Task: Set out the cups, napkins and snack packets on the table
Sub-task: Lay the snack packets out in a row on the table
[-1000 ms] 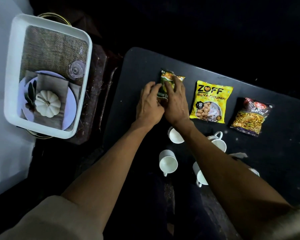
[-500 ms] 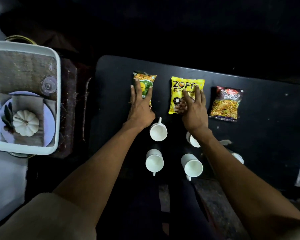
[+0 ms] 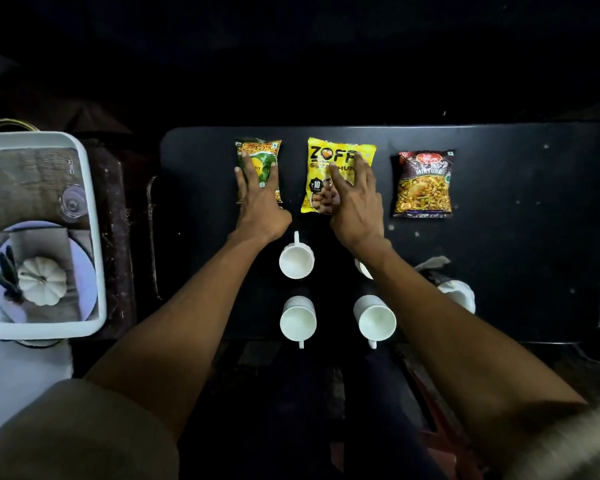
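Left hand [image 3: 260, 199] and right hand [image 3: 355, 202], fingers straight, lie flat on two snack packets [image 3: 340, 164].

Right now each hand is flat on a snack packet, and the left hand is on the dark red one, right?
Not quite. In the head view the left hand rests flat on the green packet, the leftmost one. The right hand does lie flat on the yellow packet. The dark red packet lies untouched at the right end of the row.
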